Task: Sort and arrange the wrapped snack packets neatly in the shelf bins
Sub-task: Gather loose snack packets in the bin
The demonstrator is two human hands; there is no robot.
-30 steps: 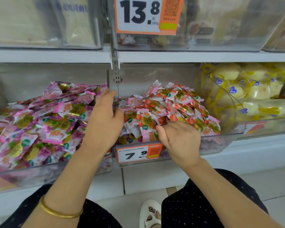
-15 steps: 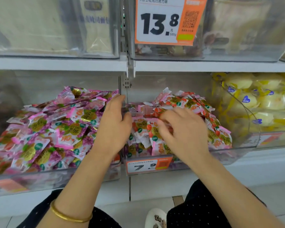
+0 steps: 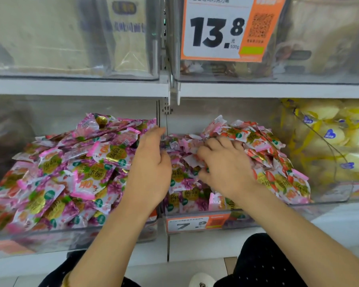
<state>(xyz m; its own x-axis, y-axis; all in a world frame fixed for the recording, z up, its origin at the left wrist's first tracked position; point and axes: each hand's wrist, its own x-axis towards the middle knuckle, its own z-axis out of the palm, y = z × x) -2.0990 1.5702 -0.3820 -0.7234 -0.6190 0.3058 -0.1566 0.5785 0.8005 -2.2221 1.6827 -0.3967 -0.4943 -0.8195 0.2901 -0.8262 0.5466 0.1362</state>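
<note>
Snack packets (image 3: 257, 141), red, pink and white, are lying heaped in the middle bin (image 3: 257, 217) of the lower shelf. The heap is standing tallest at the far right. At the left of this same bin, purple-printed packets (image 3: 184, 195) are lying mixed in, near the front wall.

Right hand (image 3: 226, 168) is reaching into the middle of the heap, back of the hand up. Its fingers (image 3: 211, 146) are curling down and, with the thumb, are pinching a few pale packets; the exact packets are blurring out.

Left hand (image 3: 149, 168) is resting at the divider between the left and middle bins. Its fingers (image 3: 155, 133) are lying straight and pressed together, pointing far, with the thumb touching the packets at the left of the middle bin.

Left bin (image 3: 71, 239) is holding a full heap of purple and pink packets (image 3: 71, 166). Right bin (image 3: 330, 193) is holding yellow wrapped pieces (image 3: 323, 131).

An orange and white price label (image 3: 187, 224) reading 7.9 is sitting on the front of the middle bin. A larger label (image 3: 216, 32) reading 13.8 is hanging on a clear bin above the upper shelf board (image 3: 71, 88).

Near the bottom edge, dark dotted trousers (image 3: 261, 266) and a white shoe (image 3: 201, 280) are showing.
</note>
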